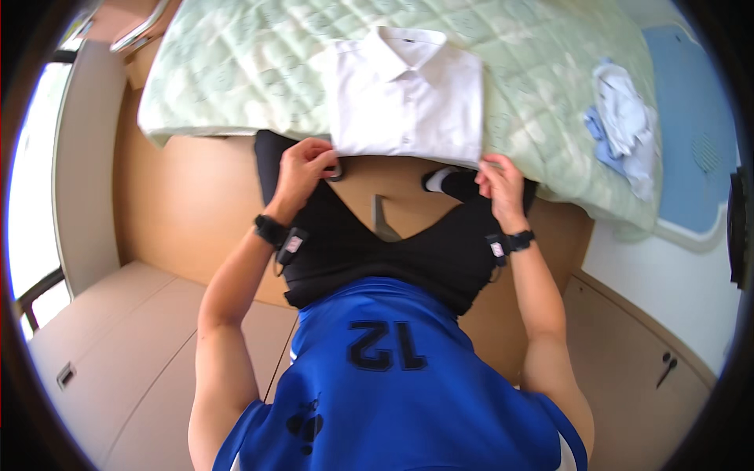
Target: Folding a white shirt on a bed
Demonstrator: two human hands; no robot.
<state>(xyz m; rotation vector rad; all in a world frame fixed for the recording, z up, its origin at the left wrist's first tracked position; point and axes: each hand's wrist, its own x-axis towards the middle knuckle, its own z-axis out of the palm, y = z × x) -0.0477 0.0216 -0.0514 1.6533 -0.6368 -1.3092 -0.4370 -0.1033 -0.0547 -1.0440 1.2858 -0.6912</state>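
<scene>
A folded white collared shirt (406, 106) lies front up near the edge of a bed, its collar pointing away from me. At the shirt's near left corner, my left hand (307, 168) has its thumb and fingers pinched together on the fabric. My right hand (499, 181) pinches the near right corner in the same way. The shirt's near edge runs between both hands along the bed's edge. The buttons down its front are visible.
A pale green quilted cover (253, 70) spreads over the bed. Crumpled light blue and white clothes (627, 126) lie at its right side, beside a blue panel (686, 135). Below the bed's edge are my legs in black trousers (383, 259) and a wood-coloured floor (182, 200).
</scene>
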